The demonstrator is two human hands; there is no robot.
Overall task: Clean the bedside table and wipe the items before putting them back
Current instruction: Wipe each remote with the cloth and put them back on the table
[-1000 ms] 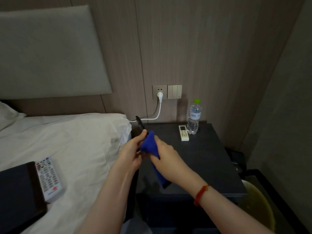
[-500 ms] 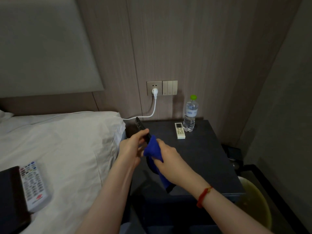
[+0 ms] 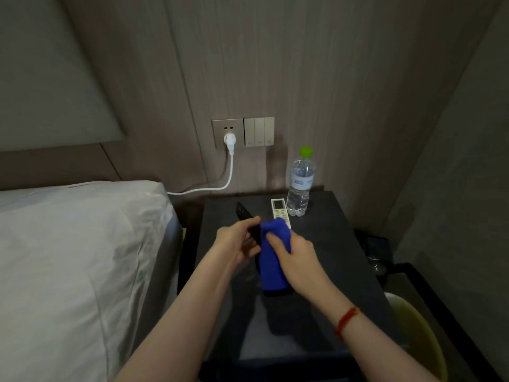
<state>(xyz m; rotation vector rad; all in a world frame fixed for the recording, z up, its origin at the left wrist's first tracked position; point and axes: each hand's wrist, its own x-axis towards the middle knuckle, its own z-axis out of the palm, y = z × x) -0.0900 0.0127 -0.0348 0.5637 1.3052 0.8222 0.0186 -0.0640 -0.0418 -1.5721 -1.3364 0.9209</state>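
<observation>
My left hand [image 3: 237,241] grips a slim black remote [image 3: 243,212] above the dark bedside table [image 3: 325,244]; the remote's far end sticks out past my fingers. My right hand [image 3: 296,257] holds a blue cloth [image 3: 274,260] wrapped around the remote's near part, and the cloth hangs down to the tabletop. At the table's back stand a white remote [image 3: 278,208] and a clear water bottle [image 3: 300,186] with a green cap.
A bed with white sheets [image 3: 77,257] lies to the left, touching the table's side. A white plug and cable [image 3: 230,161] run from the wall socket toward the bed. A yellow-lined bin [image 3: 416,334] sits low at the right, beside a dark rack.
The view has swung right, so the grey remote and black object on the bed have left the frame. Both hands with cloth and black remote now sit over the table.
</observation>
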